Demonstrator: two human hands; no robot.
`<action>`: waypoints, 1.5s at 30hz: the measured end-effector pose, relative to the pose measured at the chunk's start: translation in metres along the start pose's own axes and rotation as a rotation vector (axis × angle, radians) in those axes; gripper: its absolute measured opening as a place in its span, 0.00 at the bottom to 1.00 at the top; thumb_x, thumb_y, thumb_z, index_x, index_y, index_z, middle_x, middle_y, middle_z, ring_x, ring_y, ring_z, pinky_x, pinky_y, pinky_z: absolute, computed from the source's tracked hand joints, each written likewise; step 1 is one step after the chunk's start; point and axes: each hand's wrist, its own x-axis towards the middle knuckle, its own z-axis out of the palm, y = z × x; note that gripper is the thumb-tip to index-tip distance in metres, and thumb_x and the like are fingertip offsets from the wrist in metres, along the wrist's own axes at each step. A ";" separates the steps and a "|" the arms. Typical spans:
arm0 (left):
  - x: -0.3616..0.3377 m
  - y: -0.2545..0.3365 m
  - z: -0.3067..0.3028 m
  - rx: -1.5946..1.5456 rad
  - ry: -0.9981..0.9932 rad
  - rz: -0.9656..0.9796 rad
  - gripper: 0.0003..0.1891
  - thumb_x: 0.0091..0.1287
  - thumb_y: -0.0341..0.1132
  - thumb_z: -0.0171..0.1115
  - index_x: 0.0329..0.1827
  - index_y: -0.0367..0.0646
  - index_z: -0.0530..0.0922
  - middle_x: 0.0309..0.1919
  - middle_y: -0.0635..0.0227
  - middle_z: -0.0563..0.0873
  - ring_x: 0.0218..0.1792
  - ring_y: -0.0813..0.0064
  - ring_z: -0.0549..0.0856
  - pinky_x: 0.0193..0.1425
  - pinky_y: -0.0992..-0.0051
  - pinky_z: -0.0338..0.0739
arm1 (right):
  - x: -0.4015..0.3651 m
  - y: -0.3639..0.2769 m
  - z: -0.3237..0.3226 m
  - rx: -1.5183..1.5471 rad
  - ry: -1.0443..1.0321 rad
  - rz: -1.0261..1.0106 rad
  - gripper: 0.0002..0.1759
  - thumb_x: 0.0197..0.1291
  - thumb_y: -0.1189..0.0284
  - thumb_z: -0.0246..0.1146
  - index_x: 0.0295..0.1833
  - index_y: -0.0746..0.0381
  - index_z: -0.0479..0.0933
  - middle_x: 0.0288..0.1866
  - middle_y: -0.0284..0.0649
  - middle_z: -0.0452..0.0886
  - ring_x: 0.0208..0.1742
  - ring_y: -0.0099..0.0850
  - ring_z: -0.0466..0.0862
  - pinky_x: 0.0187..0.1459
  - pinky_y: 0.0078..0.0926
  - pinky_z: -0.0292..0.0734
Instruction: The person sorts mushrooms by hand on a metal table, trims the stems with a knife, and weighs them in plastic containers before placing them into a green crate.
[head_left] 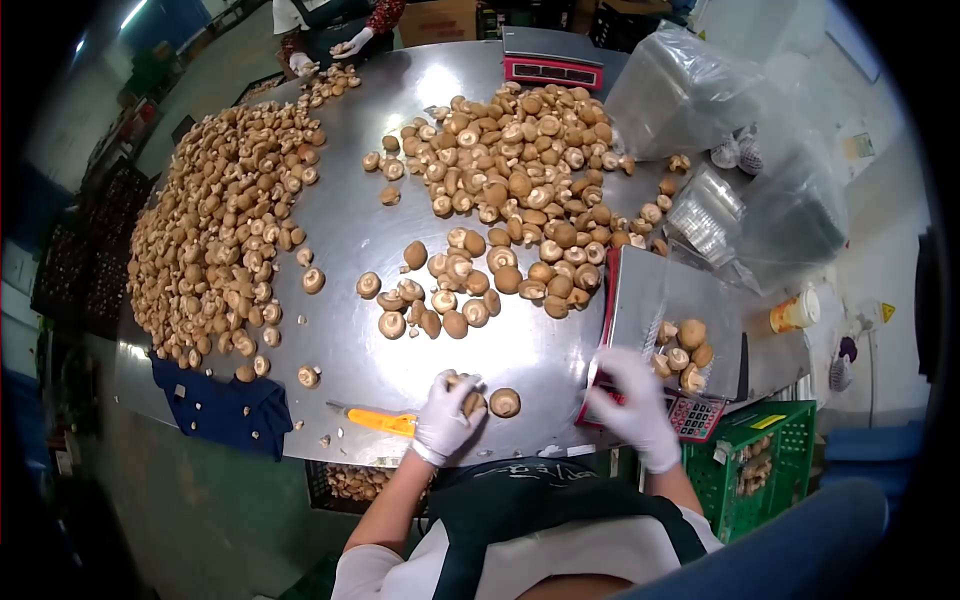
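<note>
My left hand (446, 420), in a white glove, is closed around brown mushrooms (473, 402) near the front edge of the metal table. A single mushroom (505, 403) lies just right of it. An orange-handled knife (380, 420) rests left of this hand, partly hidden by it. My right hand (636, 408), also gloved and slightly blurred, hovers at the left side of the near scale (650, 290); its thumb and fingers look apart, with nothing visible between them. On that scale sits a clear plastic tray (712, 372) holding several mushrooms (690, 345).
Mushroom heaps (220, 220) cover the table's left and middle (530, 150). A second scale (552, 58) stands at the back. Plastic-wrapped trays (680, 90), a paper cup (795, 312), a green crate (765, 460) and a dark blue cloth (225, 405) surround. Another person's gloved hand (352, 43) shows far back.
</note>
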 end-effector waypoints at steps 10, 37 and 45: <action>-0.010 -0.001 0.028 0.291 -0.037 -0.121 0.23 0.50 0.33 0.61 0.53 0.57 0.78 0.60 0.50 0.69 0.51 0.49 0.72 0.51 0.60 0.76 | 0.005 0.038 0.141 0.053 -0.618 -0.064 0.22 0.50 0.75 0.57 0.54 0.62 0.71 0.52 0.49 0.73 0.50 0.47 0.75 0.54 0.38 0.71; -0.004 -0.017 0.025 -0.351 0.240 -0.071 0.18 0.54 0.26 0.65 0.49 0.40 0.75 0.44 0.56 0.74 0.47 0.57 0.76 0.57 0.67 0.71 | 0.022 0.011 0.058 1.419 -0.332 0.751 0.21 0.64 0.63 0.53 0.58 0.64 0.66 0.43 0.39 0.74 0.34 0.27 0.79 0.25 0.22 0.78; 0.076 0.112 0.024 -0.620 0.033 0.257 0.21 0.57 0.27 0.65 0.55 0.40 0.73 0.50 0.56 0.72 0.54 0.60 0.73 0.62 0.69 0.66 | -0.040 0.038 -0.102 0.038 0.230 0.198 0.27 0.40 0.74 0.69 0.51 0.67 0.74 0.50 0.44 0.75 0.55 0.37 0.76 0.57 0.30 0.69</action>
